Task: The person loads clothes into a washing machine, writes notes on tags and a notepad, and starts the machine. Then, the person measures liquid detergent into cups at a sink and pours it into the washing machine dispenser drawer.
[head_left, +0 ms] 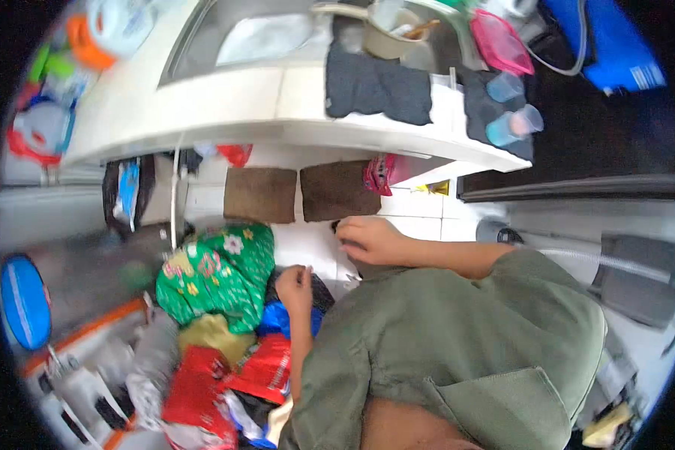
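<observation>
My left hand (pixel 295 286) is low over the floor, its fingers curled together. Whether anything is in them is too small to make out. Beside it lie a green flowered cloth bundle (pixel 221 274) and a blue bag (pixel 286 321). My right hand (pixel 373 240) hangs a little ahead and to the right, fingers bent inward. A small dark bit shows by its fingertips, but I cannot tell what it is. Two brown mats (pixel 261 195) lie side by side on the white tiles just beyond my hands.
Ahead runs a white counter (pixel 255 97) with a sink (pixel 191 49), a pot (pixel 391 39), dark cloths (pixel 375 86) and plastic cups (pixel 505 129). Red packages (pixel 195 386) crowd the floor at my left. A pink packet (pixel 380 174) lies by the right mat.
</observation>
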The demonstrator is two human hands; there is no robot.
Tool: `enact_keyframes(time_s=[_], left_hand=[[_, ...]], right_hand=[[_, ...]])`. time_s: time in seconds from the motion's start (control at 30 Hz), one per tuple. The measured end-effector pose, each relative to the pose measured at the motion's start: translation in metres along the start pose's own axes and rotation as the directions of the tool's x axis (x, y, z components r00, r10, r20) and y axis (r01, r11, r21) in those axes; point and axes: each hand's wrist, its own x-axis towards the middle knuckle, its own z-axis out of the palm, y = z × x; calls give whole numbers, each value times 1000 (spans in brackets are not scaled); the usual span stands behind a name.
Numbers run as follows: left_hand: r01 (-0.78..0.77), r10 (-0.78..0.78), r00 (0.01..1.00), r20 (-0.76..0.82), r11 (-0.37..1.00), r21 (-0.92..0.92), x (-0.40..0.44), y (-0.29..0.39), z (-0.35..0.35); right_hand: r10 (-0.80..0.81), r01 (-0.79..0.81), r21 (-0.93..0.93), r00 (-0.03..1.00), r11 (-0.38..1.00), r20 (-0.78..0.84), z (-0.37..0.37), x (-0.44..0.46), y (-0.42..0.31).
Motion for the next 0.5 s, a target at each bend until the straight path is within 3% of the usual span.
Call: enact_keyframes(time_s=[0.03, 0.07, 0.13, 0.17, 0.2, 0.27, 0.33, 0.4, 0.5], left_hand=[[20, -22, 997, 68, 999, 27, 30, 11, -12], [-191, 192, 981, -30, 981, 9, 56, 2, -11], [-258, 259, 964, 53, 966, -32, 109, 14, -27], [-269, 272, 960, 63, 962, -47, 131, 23, -34], [-278, 282, 956, 77, 959, -57, 149, 32, -44], [-245, 254, 960, 118, 966, -85, 168, 42, -69], [-320, 321, 947, -34, 920, -227, 187, 57, -86], [-328, 329, 943, -50, 893, -308, 205, 61, -93], [-379, 388, 921, -29, 880, -287, 233, 80, -98]], right_hand=[[-220, 196, -148, 962, 969, -164, -23, 6, -16], [-436, 344, -323, 856, 882, -279, -40, 11, -24], [-446, 83, -514, 625, 854, -640, -73, 20, -22], [-414, -33, -509, 538, 860, -735, -100, 24, -21], [-378, -147, -479, 435, 866, -817, -119, 23, -21], [-166, -221, -224, 254, 949, -953, -122, 19, -25], [-102, -224, -170, 288, 960, -952, -109, 20, -21], [-262, -274, -322, 234, 906, -936, -112, 24, -29], [-321, -709, -362, 199, 606, -926, -174, 12, -27]])
